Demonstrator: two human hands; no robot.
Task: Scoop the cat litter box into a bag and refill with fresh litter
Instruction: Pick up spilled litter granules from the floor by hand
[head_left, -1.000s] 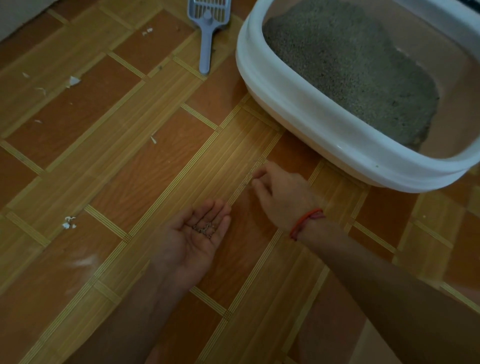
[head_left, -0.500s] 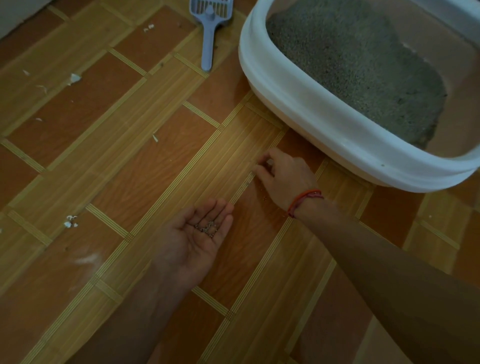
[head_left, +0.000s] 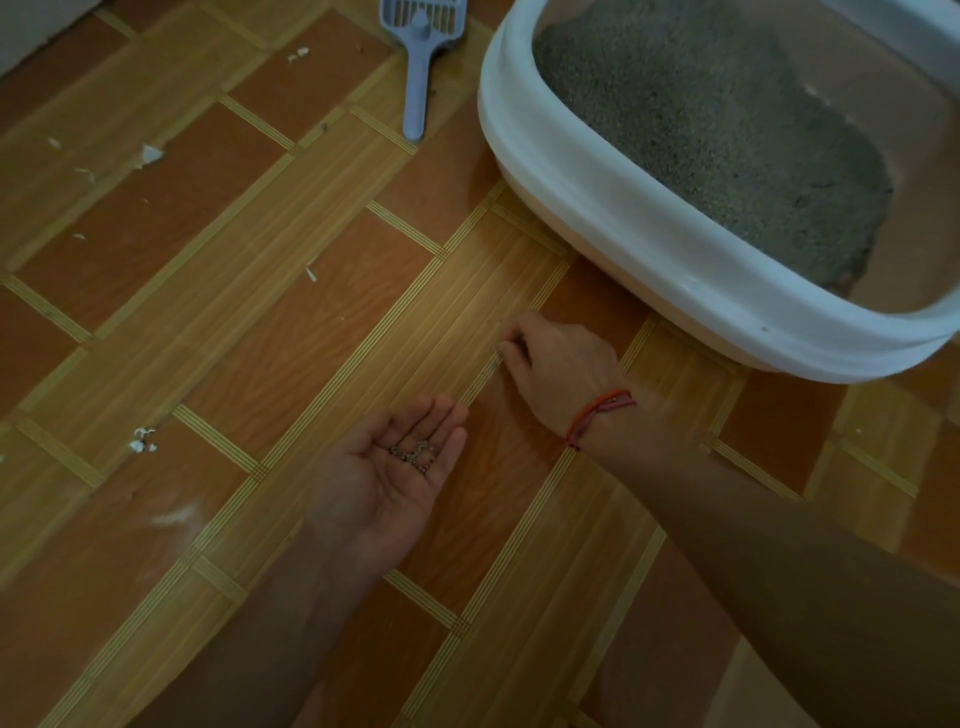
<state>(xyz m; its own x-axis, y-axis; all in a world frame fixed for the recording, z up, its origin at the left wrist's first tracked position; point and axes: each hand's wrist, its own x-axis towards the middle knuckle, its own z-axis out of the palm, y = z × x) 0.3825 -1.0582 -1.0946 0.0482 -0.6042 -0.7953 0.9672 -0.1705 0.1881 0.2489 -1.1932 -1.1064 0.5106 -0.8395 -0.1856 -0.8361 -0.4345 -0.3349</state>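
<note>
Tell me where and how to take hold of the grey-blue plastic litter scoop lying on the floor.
Take the grey-blue plastic litter scoop by its long narrow handle, near the rounded free end, coming from above. It lies flat on the wood-patterned floor with the handle pointing towards you; the slotted head is cut off at the top edge.

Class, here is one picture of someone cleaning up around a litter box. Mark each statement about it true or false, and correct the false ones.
1. The left hand lies palm up with litter grains in it. True.
2. The scoop lies on the floor, outside the box. True.
3. The box is empty. False: grey litter is heaped in it.
4. The right hand grips the scoop. False: its fingertips are down at the floor, far from the scoop.
5. The red band is on the left wrist. False: it is on the right wrist.
</note>
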